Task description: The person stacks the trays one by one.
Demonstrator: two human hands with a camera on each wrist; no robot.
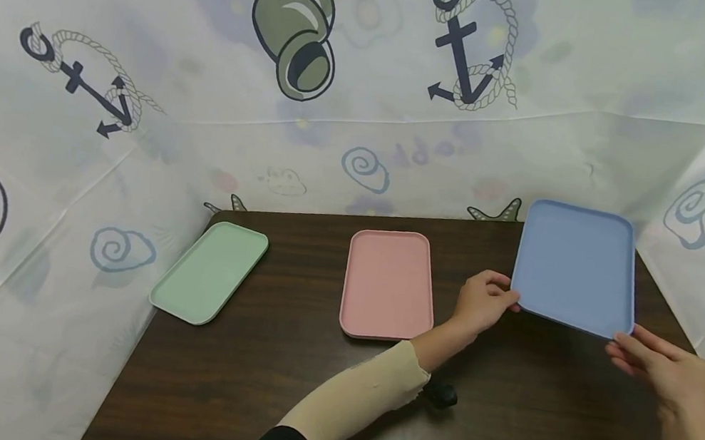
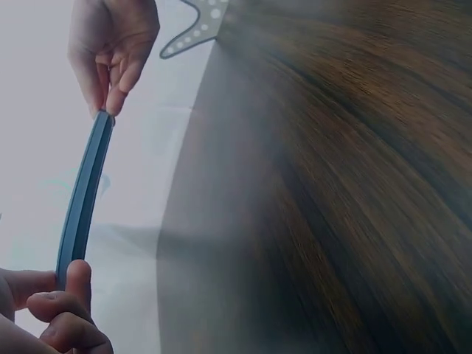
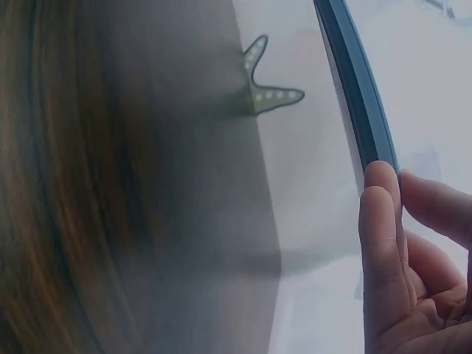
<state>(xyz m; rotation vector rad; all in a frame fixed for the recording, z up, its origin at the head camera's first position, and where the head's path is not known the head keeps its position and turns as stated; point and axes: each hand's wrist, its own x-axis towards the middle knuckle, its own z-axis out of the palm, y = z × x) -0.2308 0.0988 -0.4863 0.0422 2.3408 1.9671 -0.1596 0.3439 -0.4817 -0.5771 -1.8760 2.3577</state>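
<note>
A blue square tray [image 1: 576,268] is held up off the table at the right of the head view, tilted so its inner face shows. My left hand [image 1: 487,300] pinches its near left corner between thumb and fingers. At the near right corner, my right hand [image 1: 666,368] grips the rim the same way. The left wrist view shows the tray edge-on [image 2: 85,195] with a hand at each end. In the right wrist view, the thumb and fingers [image 3: 380,228] of my right hand pinch the tray's edge [image 3: 361,88].
A pink rectangular tray [image 1: 389,285] lies mid-table, just left of my left forearm. Farther left, a green tray [image 1: 210,273] lies slanted at the edge of the dark wooden table [image 1: 259,375]. Printed white cloth [image 1: 335,139] hangs around the back and sides.
</note>
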